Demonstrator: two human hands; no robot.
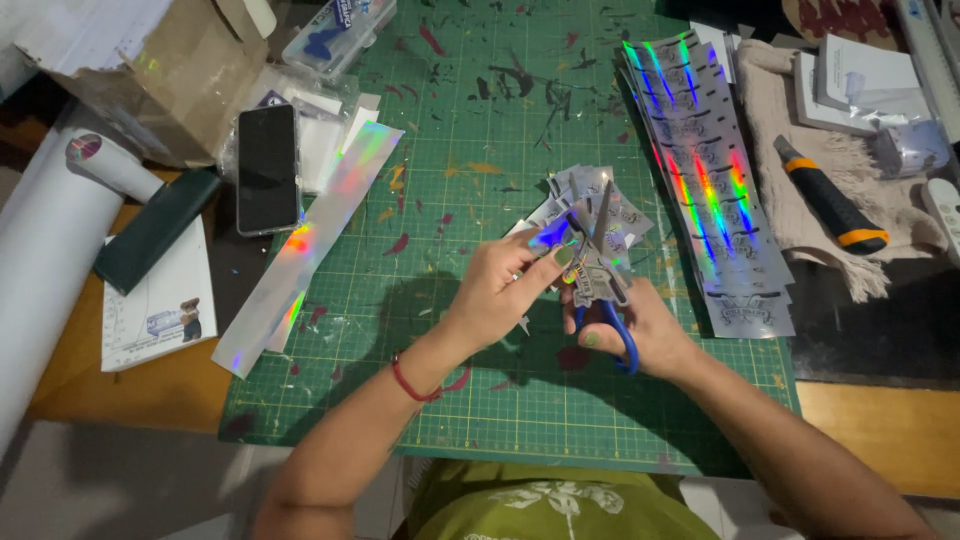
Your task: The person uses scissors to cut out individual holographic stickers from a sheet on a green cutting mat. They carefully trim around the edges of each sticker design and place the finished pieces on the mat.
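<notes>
Green and paint-stained, the cutting mat (480,130) covers the middle of a crowded desk. Over it the left hand (500,290) pinches a small shiny sticker piece (590,255), fingers clamped on its edge, while the right hand (640,335) has its fingers closed through the blue handles of the scissors (603,280), blades up and meeting the piece. Cut stickers (590,195) lie heaped on the mat just behind the hands, a stack of uncut rainbow-foil strips (710,180) lies to the right, and a long trimmed strip (310,240) to the left beside a phone (267,168). It looks like mid-cut, trimming one sticker; the next snip likely calls for turning the piece steadily against the blades
</notes>
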